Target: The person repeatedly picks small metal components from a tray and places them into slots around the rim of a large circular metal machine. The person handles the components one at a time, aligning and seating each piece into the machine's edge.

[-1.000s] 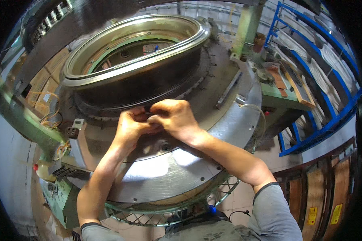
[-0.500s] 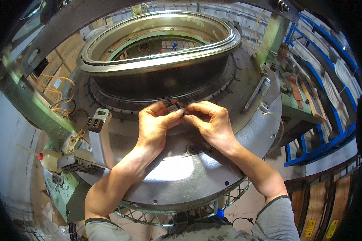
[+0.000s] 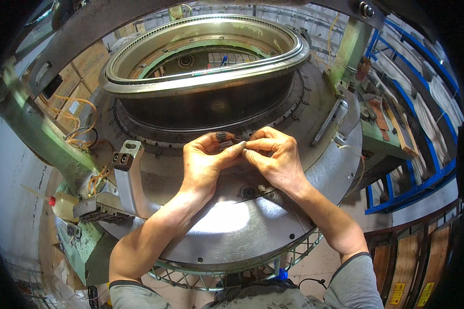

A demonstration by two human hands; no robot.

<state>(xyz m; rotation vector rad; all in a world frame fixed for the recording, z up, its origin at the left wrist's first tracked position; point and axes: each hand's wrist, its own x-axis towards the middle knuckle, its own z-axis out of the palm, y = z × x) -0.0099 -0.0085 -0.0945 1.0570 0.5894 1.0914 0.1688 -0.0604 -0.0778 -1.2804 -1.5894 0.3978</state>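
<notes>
Both my hands meet in front of the large tilted metal ring, over the round steel plate of the machine. My left hand is closed, pinching a small dark metal part between thumb and fingers. Its shape is mostly covered by the fingers. Thumb and fingertips of my right hand press together right beside the left thumb, at the same spot. Whatever the right fingers pinch is too small and too hidden to make out.
A grey metal bracket rises from the plate at left, near a pale bottle with a red cap. At right lie a slim metal bar and a green bench. Blue racking stands beyond.
Both hands have shifted slightly to the right, and the left hand has turned a little. The small part shows less between the fingers now.
</notes>
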